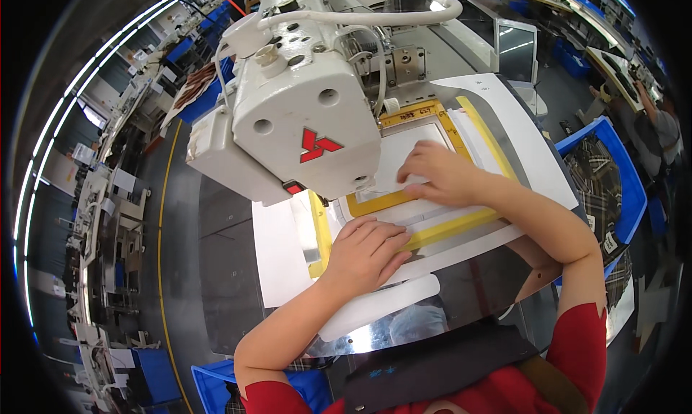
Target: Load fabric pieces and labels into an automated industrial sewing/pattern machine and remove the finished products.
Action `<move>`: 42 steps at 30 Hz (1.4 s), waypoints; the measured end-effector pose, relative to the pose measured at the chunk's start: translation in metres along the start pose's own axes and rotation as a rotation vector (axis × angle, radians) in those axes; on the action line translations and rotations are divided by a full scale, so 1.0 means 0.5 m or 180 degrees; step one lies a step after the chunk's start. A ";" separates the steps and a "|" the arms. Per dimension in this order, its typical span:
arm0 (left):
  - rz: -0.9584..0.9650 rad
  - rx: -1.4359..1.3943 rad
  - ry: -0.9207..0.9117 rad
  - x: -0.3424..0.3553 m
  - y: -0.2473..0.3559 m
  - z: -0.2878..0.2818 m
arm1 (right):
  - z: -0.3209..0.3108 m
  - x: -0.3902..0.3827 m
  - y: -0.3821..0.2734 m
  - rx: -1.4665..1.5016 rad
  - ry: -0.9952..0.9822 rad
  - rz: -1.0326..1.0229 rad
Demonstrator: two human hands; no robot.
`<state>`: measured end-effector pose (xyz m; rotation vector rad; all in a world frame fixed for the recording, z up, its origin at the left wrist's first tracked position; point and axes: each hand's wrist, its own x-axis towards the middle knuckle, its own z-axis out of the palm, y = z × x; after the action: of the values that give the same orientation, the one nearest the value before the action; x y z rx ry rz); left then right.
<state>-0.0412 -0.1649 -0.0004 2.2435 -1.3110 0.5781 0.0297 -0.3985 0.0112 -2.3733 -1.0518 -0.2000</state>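
A white sewing machine head (303, 104) overhangs a white sheet (548, 161) carrying a template edged with yellow tape (319, 241). Inside it lies a yellow rectangular frame (367, 205) around a white panel (396, 140); part is hidden under the head. My left hand (367, 252) rests on the template's near edge, left of my right hand, fingers open and slightly bent. My right hand (436, 176) is over the inner frame and panel, fingers loosely curved and thumb apart at the frame's near bar. The needle area is mostly hidden.
A dark tabletop (227, 248) carries the work. A blue bin (631, 190) with plaid fabric stands right; another (216, 381) is below left. A co-worker (659, 122) is at a far-right table. A monitor (515, 50) stands behind. Machine benches (115, 219) line the left aisle.
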 end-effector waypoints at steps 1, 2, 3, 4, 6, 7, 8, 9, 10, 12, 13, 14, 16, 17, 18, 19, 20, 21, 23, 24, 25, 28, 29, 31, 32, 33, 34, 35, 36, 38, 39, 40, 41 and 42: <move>0.0039 0.0003 0.0007 0.003 0.002 -0.007 | 0.015 0.013 -0.013 0.0274 -0.0158 -0.0184; -0.0001 0.0046 0.0017 0.004 0.005 -0.019 | 0.023 0.016 -0.019 0.0291 -0.0174 -0.0239; -0.0009 0.0162 -0.0053 0.003 0.012 -0.038 | 0.031 0.020 -0.024 0.0256 -0.0241 -0.0250; -0.0034 0.0282 -0.0119 0.003 0.018 -0.066 | 0.040 0.030 -0.026 0.0223 -0.0320 -0.0275; -0.0249 0.0635 0.0097 -0.022 0.034 -0.160 | 0.025 0.026 -0.028 0.0282 -0.0226 -0.0081; -0.0346 0.0885 0.0295 -0.044 0.043 -0.219 | 0.011 0.011 -0.031 0.0172 -0.0077 -0.0101; -0.0472 0.1142 0.0463 -0.079 0.049 -0.267 | -0.004 -0.003 -0.040 0.0332 -0.0136 -0.0119; -0.0782 0.1108 0.1270 -0.128 0.058 -0.293 | -0.012 -0.025 -0.062 0.0265 -0.0010 -0.0223; -0.1010 0.1091 0.2103 -0.177 0.061 -0.306 | -0.010 -0.055 -0.064 0.0262 0.0032 -0.0362; -0.1598 0.1153 0.3985 -0.278 0.046 -0.302 | 0.001 -0.096 -0.052 0.0189 0.0007 -0.0525; -0.2035 0.1134 0.4560 -0.335 0.053 -0.284 | 0.013 -0.096 -0.045 0.0150 -0.0067 -0.0599; -0.2438 0.1028 0.5163 -0.396 0.048 -0.252 | 0.023 -0.092 -0.042 0.0204 -0.0142 -0.0656; -0.3616 0.1193 0.5145 -0.510 0.047 -0.149 | 0.034 -0.081 -0.047 0.0316 0.0018 -0.0574; -0.3938 0.1246 0.5073 -0.572 0.031 -0.075 | 0.039 -0.074 -0.054 0.0344 0.0008 -0.0544; -0.4363 0.1735 0.4412 -0.654 0.009 -0.003 | 0.039 -0.079 -0.055 0.0335 -0.0045 -0.0576; -0.4575 0.1371 0.3873 -0.758 -0.011 0.075 | 0.034 -0.086 -0.052 0.0253 -0.0032 -0.0576; -0.4755 0.1041 0.3317 -0.865 -0.024 0.146 | 0.038 -0.085 -0.049 0.0205 -0.0013 -0.0588; -0.5176 0.1355 0.2462 -0.961 -0.020 0.197 | 0.037 -0.080 -0.058 0.0233 -0.0019 -0.0649; -0.5518 0.1602 0.1553 -1.047 -0.017 0.259 | 0.041 -0.078 -0.062 0.0329 0.0029 -0.0607; -0.5671 0.1703 0.1754 -1.059 -0.018 0.280 | 0.044 -0.079 -0.063 0.0314 0.0027 -0.0603; -0.5819 0.1804 0.1957 -1.061 -0.022 0.293 | 0.046 -0.081 -0.061 0.0366 0.0023 -0.0537; -0.6123 0.0531 0.2572 -0.925 -0.060 0.293 | 0.036 -0.100 -0.040 0.0202 -0.0003 -0.0291; -0.6105 0.0503 0.2578 -0.923 -0.068 0.299 | 0.033 -0.101 -0.040 0.0171 -0.0007 -0.0249; -0.6114 0.0427 0.2131 -0.926 -0.082 0.305 | 0.025 -0.101 -0.042 0.0134 0.0005 -0.0285; -0.6122 0.0478 0.2148 -0.958 -0.078 0.307 | 0.027 -0.099 -0.048 0.0182 0.0000 -0.0366; -0.5751 0.1097 0.1914 -1.014 -0.065 0.300 | 0.030 -0.095 -0.061 0.0261 0.0014 -0.0438; -0.5344 0.1649 0.1641 -1.058 -0.059 0.294 | 0.031 -0.096 -0.069 0.0530 -0.0186 -0.0551; -0.5340 0.1694 0.1646 -1.088 -0.060 0.276 | 0.028 -0.097 -0.075 0.0769 -0.0383 -0.0647; -0.5370 0.1294 0.2329 -1.118 -0.057 0.238 | 0.027 -0.092 -0.092 0.0816 -0.0358 -0.0676; -0.5266 0.0536 0.3666 -1.158 -0.026 0.142 | 0.042 -0.075 -0.149 0.1236 -0.0946 -0.1306; -0.5161 -0.1276 0.4902 -0.968 -0.100 0.145 | 0.044 -0.096 -0.145 0.0922 -0.0927 -0.0954; -0.4811 -0.2168 0.5412 -0.891 -0.111 0.089 | 0.042 -0.102 -0.148 0.0491 -0.1228 -0.1125; -0.4786 -0.2972 0.5742 -0.803 -0.101 0.019 | 0.043 -0.108 -0.147 0.0072 -0.1548 -0.1282; -0.4015 -0.2035 0.5748 -0.826 -0.071 -0.062 | 0.048 -0.108 -0.158 0.0125 -0.1476 -0.1319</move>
<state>-0.2009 0.1508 -0.2187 0.7960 0.7209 0.9461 -0.0665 -0.3770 0.0052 -2.1892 -1.7424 0.2372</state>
